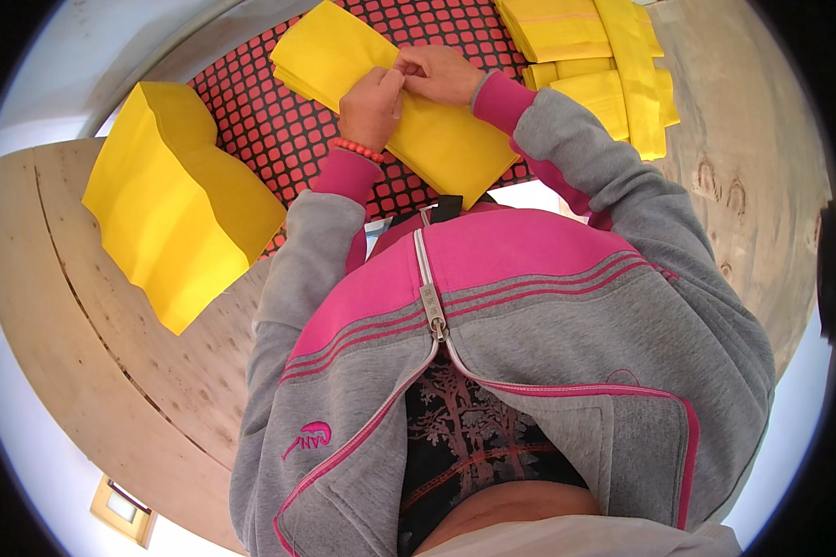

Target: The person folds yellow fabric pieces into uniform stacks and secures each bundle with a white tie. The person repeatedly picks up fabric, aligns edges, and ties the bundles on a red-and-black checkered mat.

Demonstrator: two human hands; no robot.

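A folded bundle of yellow cloth [455,148] lies slantwise in front of me, with several layers showing at its far left end. My left hand [372,107], with a red bead bracelet at its wrist, is closed on the bundle's middle. Close beside it, my right hand [439,74] has its fingers curled and pinched on the same spot. The fingertips of the two hands meet there. Whatever small part of the cloth lies between them is hidden by the fingers.
Under the bundle spreads a red-and-black patterned mat [241,93]. To the left, a loose yellow cloth sheet [172,209] lies rumpled over the mat and the wooden table [74,269]. At the far right sit stacked yellow cloth bundles [567,37], crossed by a yellow strip [633,74].
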